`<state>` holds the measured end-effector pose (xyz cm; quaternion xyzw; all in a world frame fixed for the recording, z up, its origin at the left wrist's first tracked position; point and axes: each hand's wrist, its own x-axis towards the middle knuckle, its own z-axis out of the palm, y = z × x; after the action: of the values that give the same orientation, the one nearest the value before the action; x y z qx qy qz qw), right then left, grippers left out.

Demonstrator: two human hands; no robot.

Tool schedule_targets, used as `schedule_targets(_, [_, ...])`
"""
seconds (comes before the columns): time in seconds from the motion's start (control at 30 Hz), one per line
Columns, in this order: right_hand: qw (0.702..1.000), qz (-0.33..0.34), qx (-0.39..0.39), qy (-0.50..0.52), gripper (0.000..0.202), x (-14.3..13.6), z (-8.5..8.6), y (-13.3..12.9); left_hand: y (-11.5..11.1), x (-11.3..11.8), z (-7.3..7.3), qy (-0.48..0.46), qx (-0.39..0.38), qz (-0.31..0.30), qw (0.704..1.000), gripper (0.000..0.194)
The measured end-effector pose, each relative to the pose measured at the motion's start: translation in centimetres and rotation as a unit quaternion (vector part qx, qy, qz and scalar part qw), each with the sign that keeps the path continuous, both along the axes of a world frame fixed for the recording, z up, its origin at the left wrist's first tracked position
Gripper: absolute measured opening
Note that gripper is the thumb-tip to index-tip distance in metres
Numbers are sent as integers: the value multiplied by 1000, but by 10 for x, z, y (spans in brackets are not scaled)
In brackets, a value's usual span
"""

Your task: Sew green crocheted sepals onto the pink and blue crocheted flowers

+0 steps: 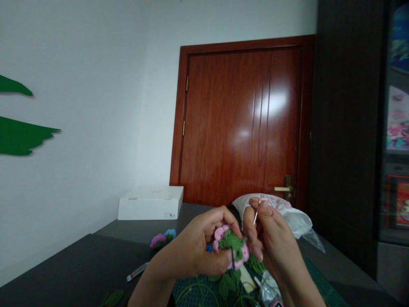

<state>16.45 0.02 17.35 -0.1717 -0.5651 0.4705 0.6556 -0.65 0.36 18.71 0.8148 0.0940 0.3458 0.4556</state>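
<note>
A crocheted flower (pixel 232 242), pink round its rim with a green back, is held between the thumb and fingers of my left hand (pixel 209 243). A thin dark stem-like piece stands out from its green part. To the right, my right hand (pixel 268 228) pinches a slim metal tool (pixel 256 216) between thumb and forefinger. The fingers of my right hand are close to the flower's right edge; whether they touch it I cannot tell. Below the flower are green leaves (pixel 225 285) and green yarn (pixel 255 264).
A green cutting mat (pixel 322 283) lies under my hands. Purple (pixel 157 241) and blue (pixel 170 233) crocheted flowers and a white tube (pixel 137 271) are at the left. Farther back are a white box (pixel 150 204) and a white plastic bag (pixel 295 219).
</note>
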Motion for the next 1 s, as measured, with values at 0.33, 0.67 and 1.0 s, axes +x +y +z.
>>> schedule_targets(0.33, [993,-40,25,113,45,8,0,9,-1,3,3,5,-23,-11,1000,28])
schedule_targets(0.67, [995,-61,63,56,40,10,4,4,3,-2,2,-10,66,41,997,33])
schedule_targets(1.0, [974,-119,143,-131,17,23,10,-9,9,-14,7,-114,103,86,984,22])
